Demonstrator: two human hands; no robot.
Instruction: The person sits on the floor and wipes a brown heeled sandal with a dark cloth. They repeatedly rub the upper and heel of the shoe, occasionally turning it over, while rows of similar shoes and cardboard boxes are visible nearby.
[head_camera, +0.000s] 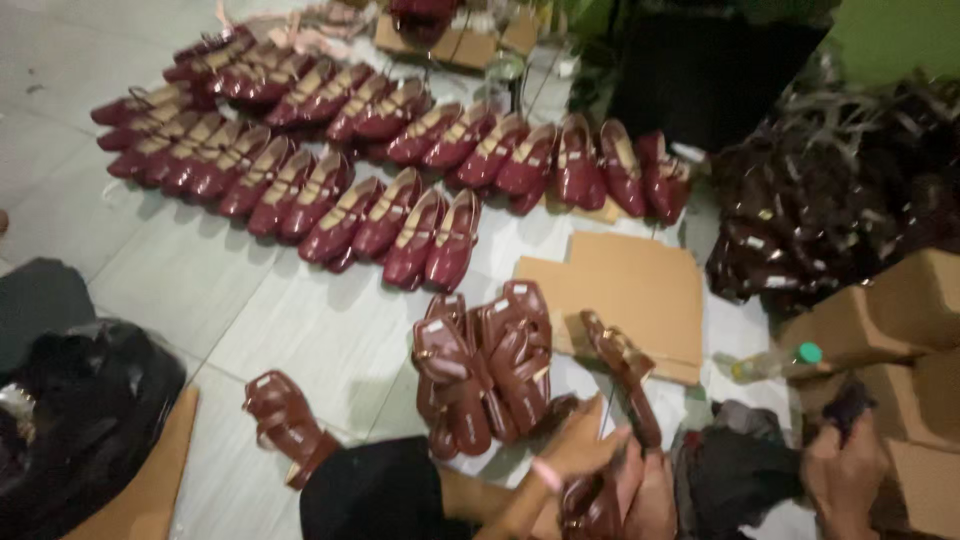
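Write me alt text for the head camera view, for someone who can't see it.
A person's left hand holds a dark red strappy sandal above a tiled floor, while the right hand rests near cardboard boxes. More sandals lie just ahead, and rows of glossy dark red flat shoes stretch beyond them.

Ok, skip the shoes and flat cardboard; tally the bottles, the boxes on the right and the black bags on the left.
Plastic bottle: 1
Cardboard boxes: 3
Black bag: 1
Total: 5
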